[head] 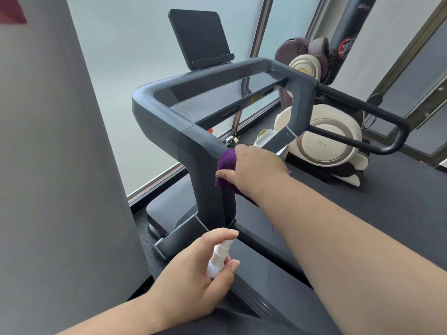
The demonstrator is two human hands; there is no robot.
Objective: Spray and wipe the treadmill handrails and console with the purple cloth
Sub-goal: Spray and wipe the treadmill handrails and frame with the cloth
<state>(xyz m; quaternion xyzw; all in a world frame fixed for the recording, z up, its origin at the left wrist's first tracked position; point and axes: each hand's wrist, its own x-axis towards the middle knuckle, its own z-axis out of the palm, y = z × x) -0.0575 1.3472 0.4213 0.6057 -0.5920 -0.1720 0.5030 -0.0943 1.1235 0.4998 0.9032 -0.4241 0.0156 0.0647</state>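
Note:
The dark grey treadmill frame (169, 122) fills the middle of the view, with its glossy console panel (225, 93) across the top and a black screen (199, 37) standing behind it. My right hand (254, 170) presses the purple cloth (226, 163) against the inner side of the left upright, just below its bend. My left hand (193, 274) holds a small white spray bottle (217, 258) low in front, beside the left handrail (263, 247), index finger on the nozzle top. The right handrail (377, 126) loops out at the far right.
A wide grey pillar (60, 165) stands close on the left. Frosted windows (116, 81) run behind the treadmill. A cream and brown massage chair (326, 141) sits beyond the right handrail, with a black punching bag (348, 32) behind it. Dark floor (399, 201) lies to the right.

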